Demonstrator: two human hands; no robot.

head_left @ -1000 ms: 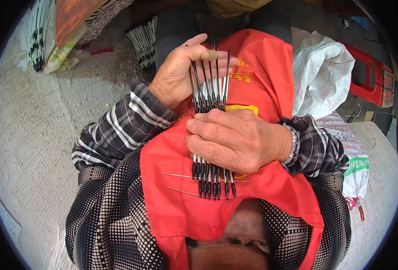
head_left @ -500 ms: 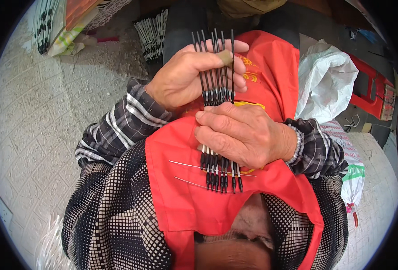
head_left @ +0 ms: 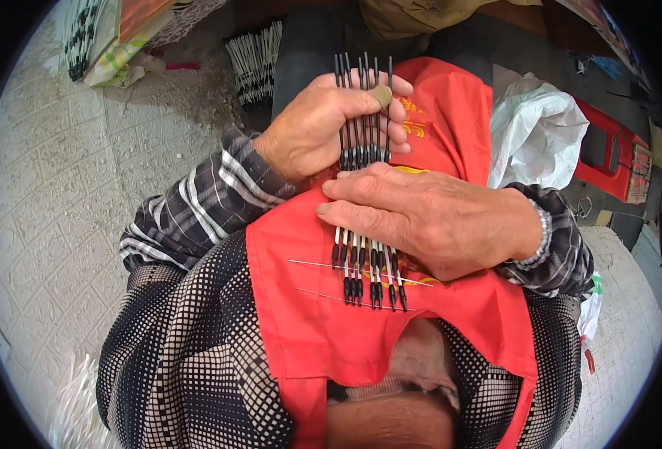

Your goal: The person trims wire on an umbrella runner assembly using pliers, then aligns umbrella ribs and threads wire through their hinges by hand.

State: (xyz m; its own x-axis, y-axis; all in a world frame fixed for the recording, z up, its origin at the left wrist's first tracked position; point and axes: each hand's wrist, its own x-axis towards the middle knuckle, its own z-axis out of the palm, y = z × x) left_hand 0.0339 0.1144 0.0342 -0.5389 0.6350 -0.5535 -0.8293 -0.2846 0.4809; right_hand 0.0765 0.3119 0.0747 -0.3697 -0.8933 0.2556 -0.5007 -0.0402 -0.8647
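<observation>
My left hand point(head_left: 322, 120) is closed on the upper ends of a fan of thin black-and-white rods point(head_left: 365, 133). Its thumb, wrapped in a tan band, presses on top while the fingers lie behind. Across the rods' middle lies my right hand point(head_left: 436, 217), fingers fairly straight and side by side, its thumb hidden. Below it the rods' white stretches and black joints show, slightly spread. Two thin metal wires point(head_left: 320, 294) cross the lower ends, sticking out to the left. All this sits above a red apron point(head_left: 293, 329) on my lap.
A crumpled white plastic bag point(head_left: 537, 135) lies to the right, beside a red plastic stool point(head_left: 612, 153). Further bundled black-and-white rods point(head_left: 254, 63) rest on the floor ahead. White strands point(head_left: 84, 408) lie at lower left; a packed bundle point(head_left: 80, 41) stands at upper left.
My right hand's fingers have straightened, and its wrist has shifted right. The rods' lower ends sit slightly higher in the picture and in looser groups. My left hand keeps its hold.
</observation>
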